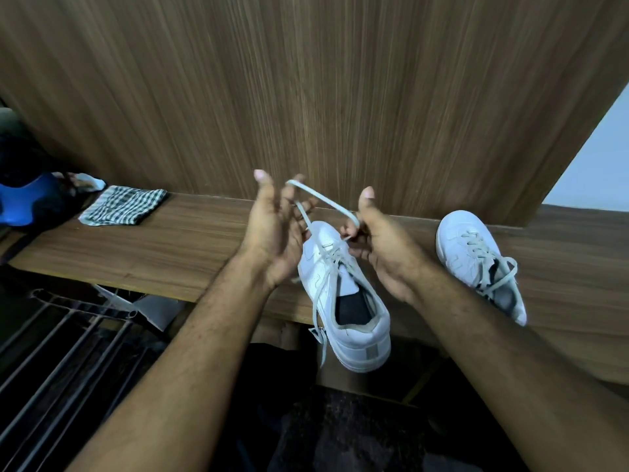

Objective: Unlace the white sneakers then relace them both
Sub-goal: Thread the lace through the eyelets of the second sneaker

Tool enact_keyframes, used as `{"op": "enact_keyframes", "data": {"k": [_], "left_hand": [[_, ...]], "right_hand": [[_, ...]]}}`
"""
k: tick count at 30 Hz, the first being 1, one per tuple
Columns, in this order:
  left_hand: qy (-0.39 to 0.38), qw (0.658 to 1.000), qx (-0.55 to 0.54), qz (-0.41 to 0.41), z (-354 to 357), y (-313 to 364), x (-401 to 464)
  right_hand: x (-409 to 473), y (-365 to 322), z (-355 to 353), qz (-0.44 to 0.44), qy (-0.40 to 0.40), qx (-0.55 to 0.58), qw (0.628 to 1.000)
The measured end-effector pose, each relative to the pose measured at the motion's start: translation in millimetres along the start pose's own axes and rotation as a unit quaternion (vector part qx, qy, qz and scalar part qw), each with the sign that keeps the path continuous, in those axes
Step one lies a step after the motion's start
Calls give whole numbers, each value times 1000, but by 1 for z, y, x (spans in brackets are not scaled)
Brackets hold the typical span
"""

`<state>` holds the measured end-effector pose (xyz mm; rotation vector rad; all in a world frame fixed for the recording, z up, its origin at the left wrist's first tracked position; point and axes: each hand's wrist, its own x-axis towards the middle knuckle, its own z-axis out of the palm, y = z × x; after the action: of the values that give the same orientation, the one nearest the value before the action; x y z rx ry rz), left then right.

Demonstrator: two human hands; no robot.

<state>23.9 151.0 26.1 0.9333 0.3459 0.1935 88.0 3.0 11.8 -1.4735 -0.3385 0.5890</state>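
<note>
White sneaker point(343, 294) front and centre, toe on the wooden shelf point(153, 253), heel hanging out past the shelf's near edge. Its lace point(323, 199) rises off the upper eyelets in a loop stretched between both hands, just above the toe. Right hand point(377, 247) sits at the shoe's right flank, fingers curled and pinching the lace near the eyelets, thumb sticking up. Left hand point(275, 229) is on the shoe's left side, palm turned in, fingers spread loosely with the loop's far end hooked over the fingertips; whether it actually pinches the lace I can't tell. A loose lace end dangles down the shoe's left side. Off to the right, the second sneaker point(476, 260) lies on the shelf, laces slack. Far left on the shelf: a folded checked cloth point(126, 206), and beyond it something blue point(23, 202).
</note>
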Motion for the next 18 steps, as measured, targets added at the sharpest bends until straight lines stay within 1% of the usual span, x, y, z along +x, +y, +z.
{"op": "enact_keyframes", "data": {"k": [2, 3, 4, 6, 8, 12, 13, 15, 18], "left_hand": [[64, 988, -129, 48, -13, 7, 8], [90, 981, -163, 50, -18, 10, 9], [114, 980, -157, 43, -23, 13, 10], [135, 988, -72, 16, -26, 14, 10], [143, 989, 25, 16, -19, 10, 6], [168, 961, 194, 100, -4, -1, 2], [167, 955, 223, 106, -3, -3, 1], [145, 948, 269, 89, 1, -6, 0], [94, 956, 271, 58, 6, -10, -4]], "right_hand": [[3, -4, -6, 8, 52, 74, 996], [5, -5, -11, 4, 71, 86, 994], [7, -6, -17, 1, 81, 90, 993], [8, -8, -26, 3, 78, 92, 993], [7, -8, -29, 2, 58, 66, 996], [5, 1, -15, -27, 9, -38, 999], [4, 3, -11, -41, -3, -60, 997], [1, 6, -3, -51, -25, -82, 995], [-3, 7, 1, -46, -65, -109, 991]]}}
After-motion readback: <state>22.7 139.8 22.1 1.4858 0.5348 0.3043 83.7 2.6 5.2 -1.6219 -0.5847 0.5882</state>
